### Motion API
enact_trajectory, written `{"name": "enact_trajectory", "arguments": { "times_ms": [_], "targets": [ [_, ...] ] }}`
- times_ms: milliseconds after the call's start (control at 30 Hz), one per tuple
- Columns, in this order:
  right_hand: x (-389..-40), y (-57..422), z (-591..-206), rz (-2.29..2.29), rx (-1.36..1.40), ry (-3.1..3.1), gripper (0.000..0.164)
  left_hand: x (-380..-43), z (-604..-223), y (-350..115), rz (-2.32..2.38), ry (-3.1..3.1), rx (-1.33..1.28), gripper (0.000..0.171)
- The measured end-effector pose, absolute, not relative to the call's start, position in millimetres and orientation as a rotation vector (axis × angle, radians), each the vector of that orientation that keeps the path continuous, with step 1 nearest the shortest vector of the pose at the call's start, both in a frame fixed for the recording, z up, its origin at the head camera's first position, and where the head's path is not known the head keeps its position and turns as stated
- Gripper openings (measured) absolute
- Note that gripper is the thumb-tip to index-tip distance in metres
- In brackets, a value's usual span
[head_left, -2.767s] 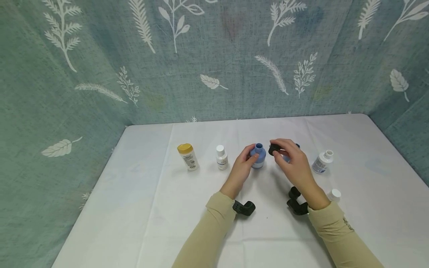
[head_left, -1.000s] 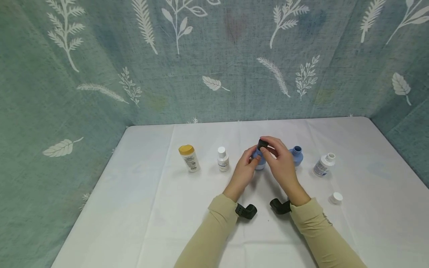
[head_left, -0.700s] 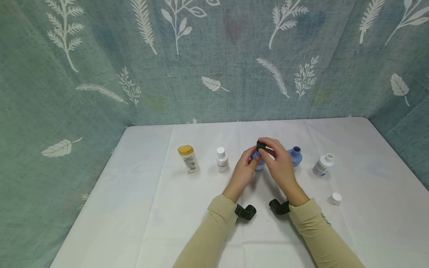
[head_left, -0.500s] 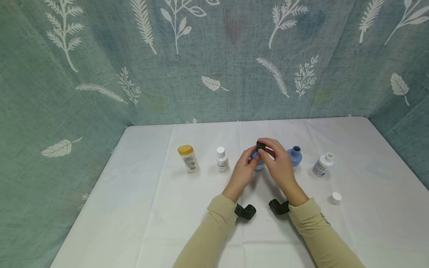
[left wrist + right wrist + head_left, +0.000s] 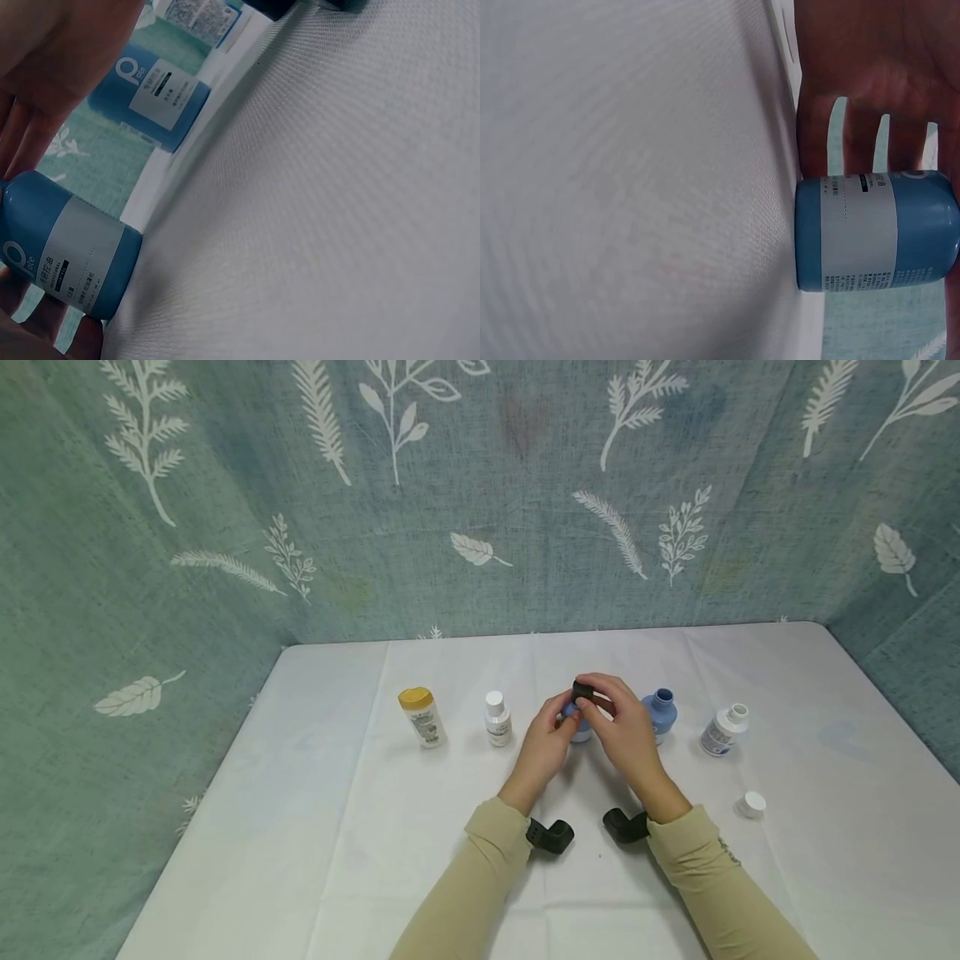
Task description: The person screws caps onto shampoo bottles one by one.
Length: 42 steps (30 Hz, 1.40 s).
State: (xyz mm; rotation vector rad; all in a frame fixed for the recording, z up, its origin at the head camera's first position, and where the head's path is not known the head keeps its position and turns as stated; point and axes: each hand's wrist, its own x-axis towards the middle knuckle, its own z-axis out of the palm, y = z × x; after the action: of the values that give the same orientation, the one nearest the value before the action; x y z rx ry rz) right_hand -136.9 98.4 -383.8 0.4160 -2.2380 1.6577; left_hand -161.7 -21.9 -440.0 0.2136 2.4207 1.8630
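Note:
Near the middle of the table, my left hand grips a small blue bottle with a pale label. It stands upright, its base right at the cloth in the left wrist view. My right hand pinches a black cap over the bottle's neck, which the cap and fingers hide. In the right wrist view the same blue bottle lies across the picture beside the right palm. A second blue bottle, uncapped, stands just right of my right hand.
To the right are an uncapped white bottle and a loose white cap. Leftward stand a capped white bottle and a cream bottle with a yellow lid. A leaf-patterned curtain borders the white-covered table.
My right hand has brought the black cap leftward onto the neck of the held bottle, uncovering the second blue bottle. Lately the cap has sunk slightly. The left hand keeps its grip.

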Motion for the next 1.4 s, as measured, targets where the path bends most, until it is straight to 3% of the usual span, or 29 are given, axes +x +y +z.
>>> {"name": "enact_trajectory", "arguments": {
  "times_ms": [1400],
  "targets": [
    [-141.4, 103.6, -392.3, 1.710, 0.395, -2.209, 0.034, -162.2, -442.0, -22.3, 1.871, 2.437, 0.263, 0.040]
  ]
}}
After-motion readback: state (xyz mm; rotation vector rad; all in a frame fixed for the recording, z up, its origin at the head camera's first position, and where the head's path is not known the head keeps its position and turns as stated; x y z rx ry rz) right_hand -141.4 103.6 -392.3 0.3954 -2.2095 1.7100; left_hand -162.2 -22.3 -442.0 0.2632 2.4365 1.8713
